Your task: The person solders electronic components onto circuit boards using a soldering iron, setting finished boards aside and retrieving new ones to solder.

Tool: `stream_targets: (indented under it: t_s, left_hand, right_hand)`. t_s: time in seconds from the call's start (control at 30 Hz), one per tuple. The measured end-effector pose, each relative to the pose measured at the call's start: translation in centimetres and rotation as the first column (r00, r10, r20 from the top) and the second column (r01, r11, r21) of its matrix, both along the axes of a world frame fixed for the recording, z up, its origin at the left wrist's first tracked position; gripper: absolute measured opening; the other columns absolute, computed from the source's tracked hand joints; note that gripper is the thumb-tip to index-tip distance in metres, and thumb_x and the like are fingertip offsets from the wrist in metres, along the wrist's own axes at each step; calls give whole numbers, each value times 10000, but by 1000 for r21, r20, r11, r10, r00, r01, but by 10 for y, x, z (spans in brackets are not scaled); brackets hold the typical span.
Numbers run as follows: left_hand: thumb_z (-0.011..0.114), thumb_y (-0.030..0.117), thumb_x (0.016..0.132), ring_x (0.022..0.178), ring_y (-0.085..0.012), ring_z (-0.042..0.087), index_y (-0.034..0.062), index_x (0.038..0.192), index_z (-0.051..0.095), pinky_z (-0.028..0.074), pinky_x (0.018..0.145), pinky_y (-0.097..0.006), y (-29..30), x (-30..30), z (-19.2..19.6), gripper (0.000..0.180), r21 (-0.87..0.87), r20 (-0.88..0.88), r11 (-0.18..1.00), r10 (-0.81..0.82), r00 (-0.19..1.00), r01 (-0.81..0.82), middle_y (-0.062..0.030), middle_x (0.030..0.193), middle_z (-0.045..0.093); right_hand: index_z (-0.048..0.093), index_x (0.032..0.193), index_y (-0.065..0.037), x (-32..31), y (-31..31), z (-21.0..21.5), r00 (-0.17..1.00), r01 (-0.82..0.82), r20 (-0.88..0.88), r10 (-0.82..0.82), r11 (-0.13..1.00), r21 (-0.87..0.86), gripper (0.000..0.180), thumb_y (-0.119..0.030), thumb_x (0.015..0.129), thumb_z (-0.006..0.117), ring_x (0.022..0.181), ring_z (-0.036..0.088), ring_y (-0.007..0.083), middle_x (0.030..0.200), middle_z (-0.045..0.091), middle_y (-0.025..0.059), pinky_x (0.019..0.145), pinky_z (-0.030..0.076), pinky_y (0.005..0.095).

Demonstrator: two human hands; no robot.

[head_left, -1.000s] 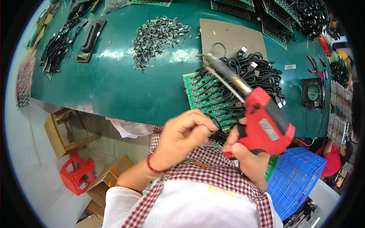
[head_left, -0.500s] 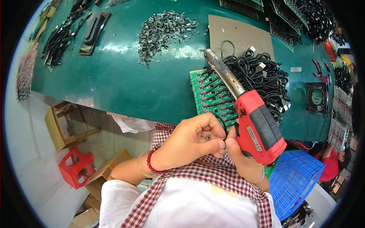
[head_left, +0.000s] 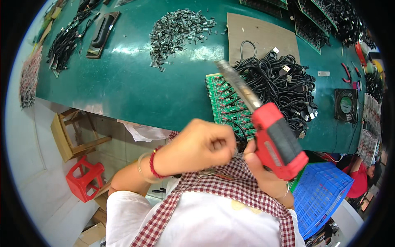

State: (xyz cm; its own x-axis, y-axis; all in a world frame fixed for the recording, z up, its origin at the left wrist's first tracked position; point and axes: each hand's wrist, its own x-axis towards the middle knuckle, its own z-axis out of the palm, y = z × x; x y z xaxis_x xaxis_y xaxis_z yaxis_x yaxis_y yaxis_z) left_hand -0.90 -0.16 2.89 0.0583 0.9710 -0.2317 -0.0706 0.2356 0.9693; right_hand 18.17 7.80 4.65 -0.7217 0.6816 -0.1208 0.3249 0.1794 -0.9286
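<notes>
A red and black heat gun [head_left: 279,140] is in my right hand [head_left: 263,173], its long metal barrel slanting up to the left. The thumb lies beside the body; the other fingers are mostly hidden behind it. My left hand [head_left: 205,144], blurred by motion, is curled closed to the left of the right hand; whatever it may hold is hidden. Beyond the hands, a green circuit board panel [head_left: 218,94] lies near the table edge with black leads on it. A heap of black USB cables [head_left: 279,82] sits to its right, partly behind the barrel.
On the green table [head_left: 111,90] are a pile of small black pin parts [head_left: 177,35], a brown board [head_left: 263,35], a small fan [head_left: 345,106] and red-handled pliers [head_left: 346,73]. A blue crate [head_left: 321,193] stands low right, a red stool [head_left: 84,179] low left.
My left hand has drawn away from the right thumb, slightly left, and its fingers have curled. The right hand keeps the heat gun almost where it was.
</notes>
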Motion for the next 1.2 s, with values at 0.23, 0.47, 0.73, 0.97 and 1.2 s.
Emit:
stream_targets:
  t_s: [0.23, 0.47, 0.73, 0.97, 1.2]
  left_hand:
    - [553, 93, 837, 545, -44, 520, 23, 801, 555, 402, 480, -171, 15, -44, -30, 79, -335, 76, 909, 287, 955, -247, -27, 693, 584]
    - [554, 97, 840, 528, -43, 520, 22, 791, 542, 395, 459, -173, 20, -50, -34, 90, -359, 62, 911, 241, 968, -204, -32, 689, 583]
    - [556, 101, 840, 518, -39, 520, 27, 787, 539, 389, 450, -167, 21, -50, -35, 92, -380, 90, 904, 245, 965, -194, -28, 673, 579]
    - [553, 113, 842, 511, -31, 510, 36, 784, 542, 382, 447, -162, 21, -51, -36, 97, -361, 85, 915, 223, 971, -178, -17, 670, 578]
    - [542, 106, 843, 507, -31, 509, 37, 780, 542, 380, 444, -161, 21, -51, -37, 93, -353, 94, 917, 231, 968, -185, -15, 663, 577]
  right_hand:
    - [413, 1209, 52, 38, 5, -11, 970, 209, -88, -229, 960, -187, 587, -380, 859, 599, 481, 470, 119, 616, 506, 68, 496, 438, 273]
    - [449, 1152, 28, 55, -5, -17, 959, 223, -77, -272, 895, -387, 552, -402, 846, 609, 473, 449, 114, 599, 497, 69, 475, 415, 265]
    - [461, 1109, 18, 65, -9, -31, 986, 167, 57, -157, 929, -331, 501, -367, 831, 621, 518, 467, 122, 616, 506, 68, 513, 412, 260]
    - [620, 930, -21, 72, -4, -36, 984, 83, 176, -39, 965, -248, 189, -130, 777, 637, 659, 559, 160, 758, 596, 50, 611, 449, 296]
    - [629, 919, -20, 80, -9, -40, 983, 58, 181, -15, 971, -233, 191, -103, 747, 639, 639, 566, 181, 756, 609, 67, 609, 451, 298]
